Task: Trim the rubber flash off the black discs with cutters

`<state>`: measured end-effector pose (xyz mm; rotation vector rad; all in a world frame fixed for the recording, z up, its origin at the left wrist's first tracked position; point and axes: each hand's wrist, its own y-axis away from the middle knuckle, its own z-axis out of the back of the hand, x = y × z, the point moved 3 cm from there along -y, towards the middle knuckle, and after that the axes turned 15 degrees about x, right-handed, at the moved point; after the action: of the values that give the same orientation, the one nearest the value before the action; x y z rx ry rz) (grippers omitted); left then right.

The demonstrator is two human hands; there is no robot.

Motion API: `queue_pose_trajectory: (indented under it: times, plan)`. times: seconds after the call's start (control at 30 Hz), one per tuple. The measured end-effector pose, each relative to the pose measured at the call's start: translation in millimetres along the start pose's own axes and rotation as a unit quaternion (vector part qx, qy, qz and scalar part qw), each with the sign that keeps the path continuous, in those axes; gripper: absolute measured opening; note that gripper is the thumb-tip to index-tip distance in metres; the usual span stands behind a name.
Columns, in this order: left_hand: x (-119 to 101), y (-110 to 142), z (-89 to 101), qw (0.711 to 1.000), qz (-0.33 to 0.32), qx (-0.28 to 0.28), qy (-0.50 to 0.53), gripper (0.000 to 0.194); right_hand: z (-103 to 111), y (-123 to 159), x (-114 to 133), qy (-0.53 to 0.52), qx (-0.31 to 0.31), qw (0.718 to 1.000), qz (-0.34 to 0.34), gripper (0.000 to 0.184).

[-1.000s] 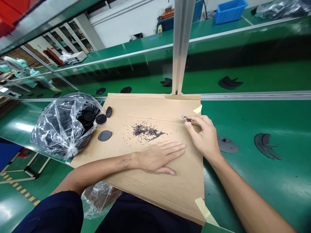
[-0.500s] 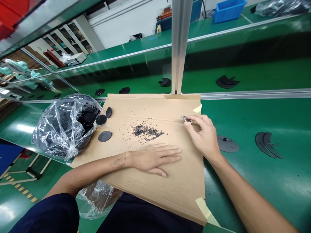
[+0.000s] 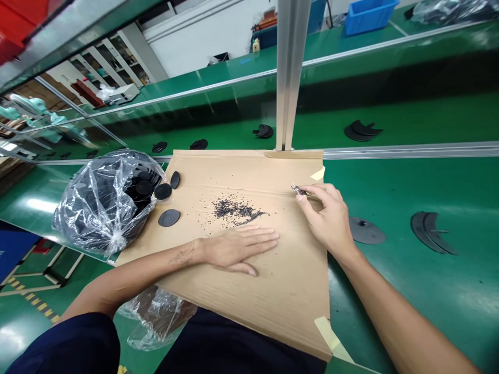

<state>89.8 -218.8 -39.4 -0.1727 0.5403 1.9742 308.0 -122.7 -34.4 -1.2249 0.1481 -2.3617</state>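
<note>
My right hand (image 3: 323, 215) pinches a small metal tool (image 3: 298, 189) between thumb and fingers, its tip just over the tan cardboard sheet (image 3: 273, 291). My left hand (image 3: 237, 251) lies flat and open on the cardboard, just below a scatter of black granules (image 3: 234, 209). Three black oval discs lie at the sheet's left end: one (image 3: 169, 217) flat on the cardboard, the others (image 3: 162, 191) (image 3: 175, 179) beside the mouth of a clear plastic bag (image 3: 101, 202). That bag is stuffed with more black pieces, mostly hidden by the crumpled film.
The cardboard is taped onto a green workbench (image 3: 429, 311). A grey disc (image 3: 366, 231) and curved black parts (image 3: 431, 234) lie to its right. An aluminium post (image 3: 289, 72) rises behind it. Another plastic bag (image 3: 156, 319) sits below the near edge. A blue crate (image 3: 368, 15) stands far back.
My left hand has slid leftward across the cardboard, drawing back from the granules. My right hand still holds the tool in about the same place.
</note>
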Motion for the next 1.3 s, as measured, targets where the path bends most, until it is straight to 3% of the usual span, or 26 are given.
queue_pose_trajectory:
  times: [0.13,0.37,0.5,0.6,0.7,0.9,1.07,1.17,1.3]
  plan:
    - [14,-2,6.3,0.999,0.04,-0.03,0.005,0.085,1,-1,0,-0.002,-0.006,1.0,0.0,0.021]
    - [-26,-48,-2.6,0.993,0.084,-0.075,0.016,0.084,1,0,-1,0.005,-0.003,1.0,0.005,0.022]
    - [-10,-66,5.6,0.975,0.182,-0.123,0.038,0.082,1,-1,-2,0.003,-0.002,1.0,0.001,0.022]
    - [6,-64,10.0,0.959,0.244,-0.134,0.048,0.083,1,-1,-1,-0.001,-0.002,1.0,0.0,0.022]
    - [7,-59,10.2,0.951,0.269,-0.142,0.054,0.084,1,-1,-1,0.004,0.0,1.0,0.0,0.022]
    - [-20,-63,4.8,0.977,0.157,-0.145,0.023,0.083,0,-1,-3,0.02,0.0,1.0,0.005,0.022]
    - [2,-54,7.4,0.977,0.169,-0.126,0.006,0.079,-1,-1,-2,0.014,0.001,1.0,0.001,0.024]
    - [11,-42,12.0,0.974,0.152,-0.163,-0.036,0.064,-1,0,-1,0.013,0.004,1.0,-0.001,0.024]
    - [-10,-33,13.5,0.961,-0.016,-0.245,-0.131,0.029,0,0,0,0.012,0.005,1.0,-0.001,0.025]
